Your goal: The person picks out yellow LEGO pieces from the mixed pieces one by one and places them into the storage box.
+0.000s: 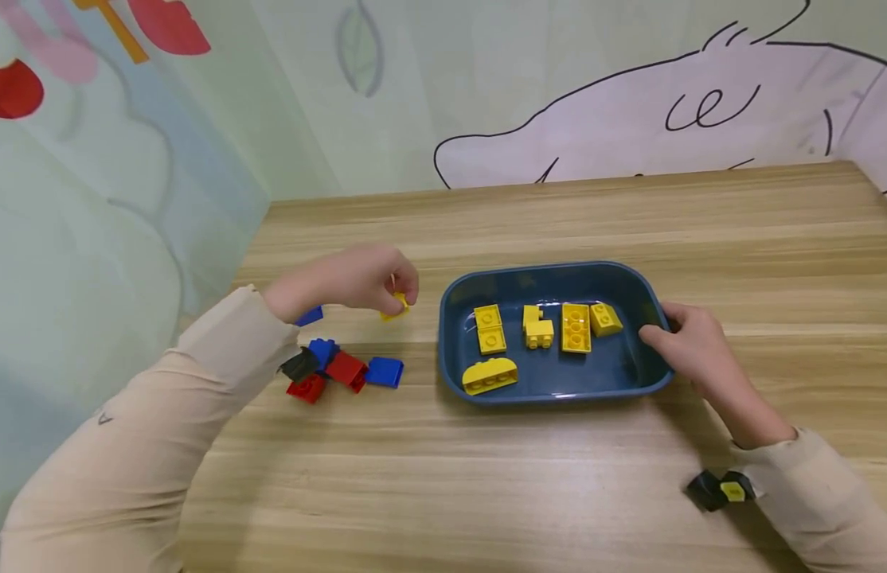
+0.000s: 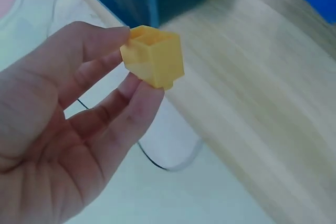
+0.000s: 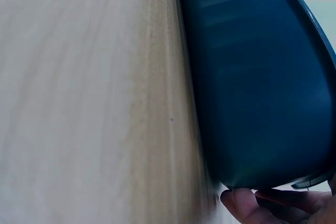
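Note:
Between thumb and fingertips my left hand (image 1: 368,278) pinches a small yellow toy brick (image 2: 153,56), held just left of a dark blue tray (image 1: 551,395). The left wrist view shows the brick's hollow side facing up. My right hand (image 1: 690,342) grips the tray's right end, thumb over the rim and fingers outside; in the right wrist view its fingertips (image 3: 244,203) touch the outer wall. Inside the tray lie several yellow bricks, among them an arched one (image 1: 490,376) at the front left and an upturned long one (image 1: 576,328).
Left of the tray, partly under my left forearm, sits a loose group of red bricks (image 1: 346,371) and blue bricks (image 1: 384,372). The wooden table (image 1: 486,493) meets a wall (image 1: 386,143) with painted drawings at its back and left.

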A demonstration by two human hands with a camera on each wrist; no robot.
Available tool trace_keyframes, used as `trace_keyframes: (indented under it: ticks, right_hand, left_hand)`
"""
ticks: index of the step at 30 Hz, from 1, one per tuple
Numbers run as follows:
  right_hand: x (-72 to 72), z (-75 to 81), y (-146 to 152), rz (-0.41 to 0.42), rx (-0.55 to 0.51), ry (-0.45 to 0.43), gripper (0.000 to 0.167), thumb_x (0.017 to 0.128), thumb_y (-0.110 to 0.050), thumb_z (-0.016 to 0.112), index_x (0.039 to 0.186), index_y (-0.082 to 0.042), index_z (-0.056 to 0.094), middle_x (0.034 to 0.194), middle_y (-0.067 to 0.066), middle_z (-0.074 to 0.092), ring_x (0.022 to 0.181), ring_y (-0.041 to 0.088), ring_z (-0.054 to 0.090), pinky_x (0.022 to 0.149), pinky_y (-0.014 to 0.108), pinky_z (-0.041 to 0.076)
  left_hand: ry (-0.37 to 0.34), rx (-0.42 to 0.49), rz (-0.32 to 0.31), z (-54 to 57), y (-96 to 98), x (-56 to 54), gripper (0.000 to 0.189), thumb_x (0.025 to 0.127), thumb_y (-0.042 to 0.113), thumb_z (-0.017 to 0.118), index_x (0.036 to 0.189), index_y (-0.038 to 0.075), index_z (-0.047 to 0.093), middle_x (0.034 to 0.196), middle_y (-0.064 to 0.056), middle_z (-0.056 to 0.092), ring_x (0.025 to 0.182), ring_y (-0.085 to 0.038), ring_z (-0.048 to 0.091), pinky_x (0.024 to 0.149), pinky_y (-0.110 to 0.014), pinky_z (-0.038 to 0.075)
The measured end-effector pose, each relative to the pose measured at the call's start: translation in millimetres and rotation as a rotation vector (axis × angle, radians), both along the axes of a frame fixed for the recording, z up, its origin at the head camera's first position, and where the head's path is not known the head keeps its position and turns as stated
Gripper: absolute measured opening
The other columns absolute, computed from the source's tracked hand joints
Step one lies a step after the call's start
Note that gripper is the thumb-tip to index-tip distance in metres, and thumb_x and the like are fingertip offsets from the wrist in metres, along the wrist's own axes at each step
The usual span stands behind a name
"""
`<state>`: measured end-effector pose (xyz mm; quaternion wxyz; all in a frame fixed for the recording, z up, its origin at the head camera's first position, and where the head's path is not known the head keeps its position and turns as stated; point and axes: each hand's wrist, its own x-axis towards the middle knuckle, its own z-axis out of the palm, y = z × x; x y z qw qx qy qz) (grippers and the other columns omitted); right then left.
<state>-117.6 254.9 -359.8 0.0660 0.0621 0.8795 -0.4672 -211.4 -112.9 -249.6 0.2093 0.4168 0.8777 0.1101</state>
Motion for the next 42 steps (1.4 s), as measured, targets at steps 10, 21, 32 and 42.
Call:
trace_keyframes:
  ticks: [10, 21, 32, 42]
  right_hand:
    - [-0.6, -2.5, 7, -0.014, 0.026, 0.012, 0.045, 0.088, -0.011, 0.051, 0.124, 0.015, 0.047, 0.109, 0.028, 0.054, 0.08, 0.022, 0.055, 0.06, 0.023, 0.051]
    - [2.3, -4.1, 7, -0.02, 0.028, 0.014, 0.041, 0.088, -0.012, 0.051, 0.121, 0.013, 0.051, 0.106, 0.025, 0.056, 0.079, 0.022, 0.054, 0.06, 0.02, 0.049]
    - [0.2, -1.5, 7, -0.009, 0.026, 0.011, 0.045, 0.088, -0.01, 0.051, 0.124, 0.015, 0.048, 0.109, 0.027, 0.055, 0.083, 0.024, 0.053, 0.061, 0.02, 0.049]
    - [-3.5, -2.3, 9, 0.011, 0.039, 0.02, 0.043, 0.088, -0.011, 0.051, 0.123, 0.015, 0.049, 0.109, 0.028, 0.055, 0.082, 0.023, 0.054, 0.061, 0.02, 0.049]
  left_hand:
    - [-0.05, -0.092, -0.253, 11.5, 100.3, 35.7, 0.007, 0.081, 0.002, 0.063, 0.085, 0.007, 0.067, 0.075, 0.0, 0.056, 0.069, -0.015, 0.048, 0.061, -0.022, 0.038]
    - [-0.066, -0.094, -0.374, -31.5, 167.6, 48.2, 0.003, 0.082, 0.007, 0.067, 0.084, 0.008, 0.067, 0.085, -0.001, 0.063, 0.081, -0.014, 0.052, 0.073, -0.019, 0.041]
    - [-0.125, -0.119, -0.411, -64.2, 174.3, 43.9, 0.011, 0.086, 0.005, 0.064, 0.095, 0.006, 0.069, 0.086, -0.001, 0.064, 0.081, -0.013, 0.053, 0.075, -0.015, 0.042]
    - [-0.038, -0.104, -0.433, -76.0, 173.4, 41.3, 0.016, 0.088, 0.009, 0.064, 0.103, 0.009, 0.068, 0.098, 0.0, 0.066, 0.089, -0.012, 0.055, 0.084, -0.015, 0.041]
